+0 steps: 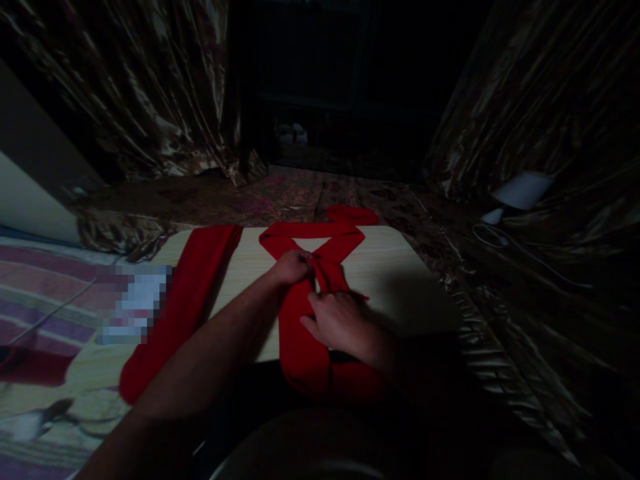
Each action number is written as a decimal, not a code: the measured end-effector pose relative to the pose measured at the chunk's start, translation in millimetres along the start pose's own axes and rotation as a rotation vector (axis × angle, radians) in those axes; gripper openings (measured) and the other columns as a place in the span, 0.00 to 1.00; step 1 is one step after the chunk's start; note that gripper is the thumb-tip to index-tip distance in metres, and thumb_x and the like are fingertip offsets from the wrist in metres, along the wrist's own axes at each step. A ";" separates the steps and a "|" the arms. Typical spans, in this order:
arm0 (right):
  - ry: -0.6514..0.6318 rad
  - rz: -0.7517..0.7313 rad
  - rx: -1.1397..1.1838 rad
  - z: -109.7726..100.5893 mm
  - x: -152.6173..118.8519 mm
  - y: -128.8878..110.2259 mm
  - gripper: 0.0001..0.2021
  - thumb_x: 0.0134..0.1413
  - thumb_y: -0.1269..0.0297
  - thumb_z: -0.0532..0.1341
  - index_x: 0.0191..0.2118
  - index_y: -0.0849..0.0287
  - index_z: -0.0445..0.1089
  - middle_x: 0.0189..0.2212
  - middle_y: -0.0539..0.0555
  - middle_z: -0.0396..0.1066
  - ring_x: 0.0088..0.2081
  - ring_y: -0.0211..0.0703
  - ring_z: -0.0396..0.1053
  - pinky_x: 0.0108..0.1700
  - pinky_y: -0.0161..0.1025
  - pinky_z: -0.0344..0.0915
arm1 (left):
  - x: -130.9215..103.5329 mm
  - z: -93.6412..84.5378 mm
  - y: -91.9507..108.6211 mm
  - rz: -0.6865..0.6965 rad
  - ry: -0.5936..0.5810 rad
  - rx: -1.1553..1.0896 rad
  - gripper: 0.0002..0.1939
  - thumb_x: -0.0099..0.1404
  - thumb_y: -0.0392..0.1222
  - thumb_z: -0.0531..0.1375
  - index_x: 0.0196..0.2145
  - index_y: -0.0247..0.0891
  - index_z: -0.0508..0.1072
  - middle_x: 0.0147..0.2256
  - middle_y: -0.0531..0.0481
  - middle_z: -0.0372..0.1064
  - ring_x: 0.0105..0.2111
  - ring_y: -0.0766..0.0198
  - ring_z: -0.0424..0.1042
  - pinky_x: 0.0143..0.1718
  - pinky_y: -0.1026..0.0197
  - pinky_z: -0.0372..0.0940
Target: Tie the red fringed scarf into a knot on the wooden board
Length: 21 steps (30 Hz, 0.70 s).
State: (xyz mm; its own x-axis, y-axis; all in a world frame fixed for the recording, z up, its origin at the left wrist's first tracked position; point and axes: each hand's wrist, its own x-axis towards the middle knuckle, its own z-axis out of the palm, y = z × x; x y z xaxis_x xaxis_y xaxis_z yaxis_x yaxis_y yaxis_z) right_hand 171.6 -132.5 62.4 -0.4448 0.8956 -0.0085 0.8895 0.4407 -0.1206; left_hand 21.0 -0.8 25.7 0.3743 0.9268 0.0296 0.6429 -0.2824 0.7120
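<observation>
A long red scarf (pixel 305 327) lies on a light wooden-top table, looped at the far side, with its two lengths crossing near the middle. At the crossing, my left hand (pixel 294 267) has its fingers closed on the cloth. Just nearer and to the right, my right hand (pixel 343 323) grips a narrower length of the scarf, its thumb toward the wide length. The wide length runs toward me and hangs over the near edge. Dim light hides the exact grip of the fingertips.
Another folded red cloth (pixel 183 300) lies along the left of the small table (pixel 400 267), beside a blurred-out flat item (pixel 135 303). A striped bed cover (pixel 45 293) is at left. Patterned curtains (pixel 165 87) hang behind; a white lamp (pixel 523 190) stands right with its cord.
</observation>
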 end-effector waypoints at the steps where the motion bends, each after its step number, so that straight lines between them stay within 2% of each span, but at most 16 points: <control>1: -0.022 0.022 0.008 1.9 -4.0 -3.8 0.19 0.64 0.51 0.56 0.50 0.60 0.70 0.37 0.62 0.77 0.40 0.54 0.76 0.43 0.45 0.65 | 0.0 -0.5 2.1 -0.002 0.002 0.016 0.16 0.62 0.40 0.56 0.42 0.37 0.81 0.33 0.50 0.79 0.35 0.60 0.76 0.38 0.64 0.68; 3: -0.022 0.047 0.074 3.8 -9.0 -7.7 0.22 0.63 0.51 0.58 0.56 0.59 0.67 0.41 0.62 0.78 0.42 0.55 0.76 0.45 0.45 0.66 | -1.6 -0.6 7.8 0.007 0.007 0.088 0.18 0.63 0.39 0.55 0.46 0.38 0.80 0.37 0.49 0.80 0.38 0.59 0.77 0.41 0.62 0.69; 6: 0.017 -0.004 0.279 5.4 -11.1 -6.7 0.26 0.59 0.54 0.63 0.61 0.53 0.65 0.49 0.58 0.76 0.48 0.51 0.74 0.50 0.43 0.65 | -6.8 0.5 19.5 0.039 -0.011 0.264 0.21 0.63 0.39 0.55 0.51 0.42 0.78 0.43 0.46 0.79 0.43 0.56 0.77 0.45 0.60 0.68; 8: 0.050 -0.043 0.431 8.2 -10.4 -4.1 0.25 0.57 0.61 0.65 0.60 0.52 0.67 0.52 0.55 0.75 0.50 0.47 0.73 0.52 0.39 0.65 | -10.9 2.2 28.7 0.070 -0.037 0.393 0.22 0.62 0.41 0.57 0.54 0.43 0.76 0.46 0.45 0.78 0.45 0.53 0.77 0.45 0.58 0.68; 11: 0.070 -0.042 0.556 15.6 -8.7 -0.8 0.22 0.55 0.70 0.63 0.56 0.53 0.72 0.49 0.53 0.77 0.48 0.43 0.74 0.51 0.35 0.65 | -17.2 7.0 43.6 0.123 -0.079 0.571 0.25 0.61 0.44 0.59 0.57 0.43 0.74 0.47 0.40 0.77 0.45 0.47 0.77 0.44 0.54 0.69; 16: 0.054 -0.049 0.545 26.0 -9.0 1.0 0.19 0.57 0.72 0.59 0.51 0.50 0.76 0.47 0.50 0.79 0.49 0.42 0.74 0.54 0.36 0.64 | -24.5 13.2 65.1 0.199 -0.194 0.736 0.24 0.64 0.40 0.57 0.58 0.44 0.73 0.44 0.37 0.77 0.44 0.45 0.77 0.43 0.51 0.68; 19: 0.055 -0.046 0.548 24.0 -10.7 -0.3 0.20 0.56 0.74 0.59 0.51 0.49 0.77 0.48 0.48 0.78 0.50 0.42 0.74 0.56 0.36 0.64 | -24.0 11.4 69.8 0.193 -0.243 0.746 0.19 0.65 0.44 0.57 0.52 0.43 0.77 0.42 0.37 0.78 0.43 0.44 0.76 0.43 0.51 0.68; 21: 0.040 -0.022 0.563 18.8 -11.5 -2.5 0.19 0.56 0.74 0.59 0.48 0.50 0.78 0.47 0.48 0.79 0.48 0.41 0.75 0.55 0.36 0.65 | -20.1 8.4 67.5 0.149 -0.210 0.649 0.17 0.64 0.51 0.60 0.44 0.40 0.80 0.38 0.37 0.78 0.43 0.44 0.76 0.45 0.52 0.67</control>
State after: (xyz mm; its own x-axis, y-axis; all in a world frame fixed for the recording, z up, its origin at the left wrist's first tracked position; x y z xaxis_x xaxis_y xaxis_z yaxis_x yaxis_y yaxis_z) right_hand 172.5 -145.1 44.1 -0.4486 0.8930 0.0362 0.6823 0.3683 -0.6315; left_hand 62.5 -40.6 67.3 0.5685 0.8180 -0.0881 0.8196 -0.5539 0.1462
